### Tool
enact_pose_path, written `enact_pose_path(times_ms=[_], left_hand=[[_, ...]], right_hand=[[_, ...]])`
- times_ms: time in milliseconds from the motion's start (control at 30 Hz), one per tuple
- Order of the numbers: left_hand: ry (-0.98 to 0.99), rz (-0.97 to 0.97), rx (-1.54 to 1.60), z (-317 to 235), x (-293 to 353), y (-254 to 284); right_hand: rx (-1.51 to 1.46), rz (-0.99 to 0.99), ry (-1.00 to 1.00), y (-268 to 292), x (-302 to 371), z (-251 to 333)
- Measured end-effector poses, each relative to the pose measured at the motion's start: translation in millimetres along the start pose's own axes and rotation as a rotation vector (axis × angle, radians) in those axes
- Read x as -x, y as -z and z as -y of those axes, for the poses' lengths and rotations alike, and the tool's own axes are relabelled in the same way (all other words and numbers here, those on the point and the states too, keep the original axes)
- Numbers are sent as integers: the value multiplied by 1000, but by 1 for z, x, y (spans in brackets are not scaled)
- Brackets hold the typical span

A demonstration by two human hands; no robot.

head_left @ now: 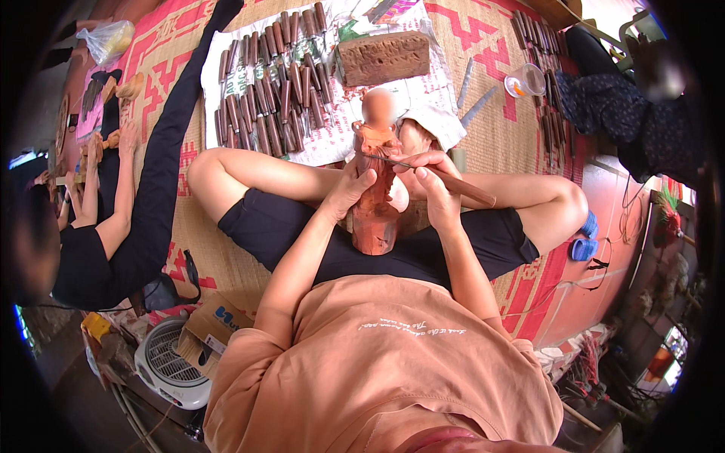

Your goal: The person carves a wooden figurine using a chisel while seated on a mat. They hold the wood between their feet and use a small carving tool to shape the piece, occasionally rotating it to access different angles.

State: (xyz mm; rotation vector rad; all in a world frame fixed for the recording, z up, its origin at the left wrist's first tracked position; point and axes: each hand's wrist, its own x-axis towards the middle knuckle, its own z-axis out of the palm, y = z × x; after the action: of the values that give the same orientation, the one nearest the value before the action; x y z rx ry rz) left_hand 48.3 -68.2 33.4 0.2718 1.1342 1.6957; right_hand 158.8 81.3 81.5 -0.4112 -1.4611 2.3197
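Note:
A reddish wooden figure (374,219), carved at its upper end, lies between my crossed legs with its base toward me. My left hand (348,189) is wrapped round its left side. In my right hand (436,186) is a carving chisel (470,189) with a brown wooden handle; its thin dark blade crosses over the figure's upper part, and the tip lies near my left thumb. A white cloth (438,124) sits just past the figure. Beyond it, a brown block (384,58) with a pitted surface rests on a printed white sheet (340,143).
Rows of wood-handled chisels (276,90) cover the sheet's left part; more (550,83) lie far right. Two grey flat strips (478,106) and a clear plastic cup (525,81) are on the mat. At left another person's hands (127,140) hold a wooden piece. A fan (170,362) stands lower left.

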Motion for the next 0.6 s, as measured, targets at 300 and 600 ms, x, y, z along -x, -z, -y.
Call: enact_pose_path(times_ms=[300,600], left_hand=[[-42,-45,-76,10,-4,5],[21,-23,-41,9,1,4]], right_hand=[[95,-74,158,2,7,6],[461,40,277,2,6,3]])
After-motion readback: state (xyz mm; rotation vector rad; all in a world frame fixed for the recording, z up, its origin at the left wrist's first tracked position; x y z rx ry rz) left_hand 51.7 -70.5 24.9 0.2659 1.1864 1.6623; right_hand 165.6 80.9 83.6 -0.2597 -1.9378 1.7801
